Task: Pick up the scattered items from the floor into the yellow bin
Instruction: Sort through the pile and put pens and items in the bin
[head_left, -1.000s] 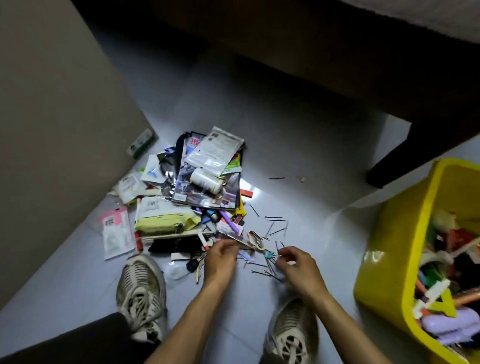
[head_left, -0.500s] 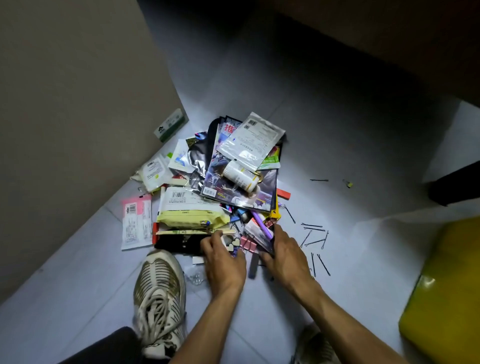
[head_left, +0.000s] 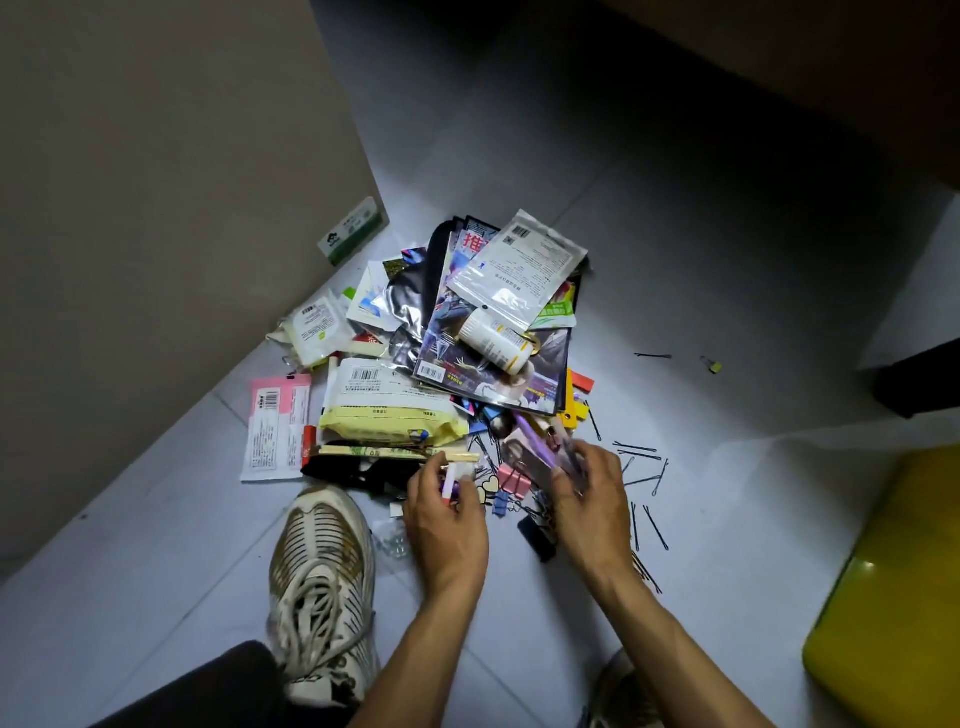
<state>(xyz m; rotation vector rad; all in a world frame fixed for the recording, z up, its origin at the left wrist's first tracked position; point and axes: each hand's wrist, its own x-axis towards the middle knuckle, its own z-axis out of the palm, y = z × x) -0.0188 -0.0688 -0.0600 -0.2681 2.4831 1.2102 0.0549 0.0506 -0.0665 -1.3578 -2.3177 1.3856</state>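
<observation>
Grey tiled floor (head_left: 675, 260), beige wall panel (head_left: 156, 182) at L. Yellow bin (head_left: 893, 597) at lower R edge, only a corner in view, well apart from the pile.

Pile of scattered items (head_left: 467, 364) mid-floor: magazine (head_left: 498, 374) on top w/ clear printed pouch (head_left: 519, 270) and white bottle (head_left: 496, 340) lying on it. Yellow wipes pack (head_left: 395, 415) at pile's L side, pink-white sachet (head_left: 278, 426) flat on floor just beside it. Green-white box (head_left: 353, 231) against wall base.

White sneaker (head_left: 322, 587) near L hand.

L hand (head_left: 447, 525): fingers curled round small white-purple tube (head_left: 451, 486) at pile's near edge. R hand (head_left: 592, 499): fingers curled on blurred purple-clear item (head_left: 569, 457); can't tell what it is.

Pink binder clip (head_left: 511, 480) betw. hands, on floor. Black hairpins (head_left: 644, 467) strewn R of R hand.
</observation>
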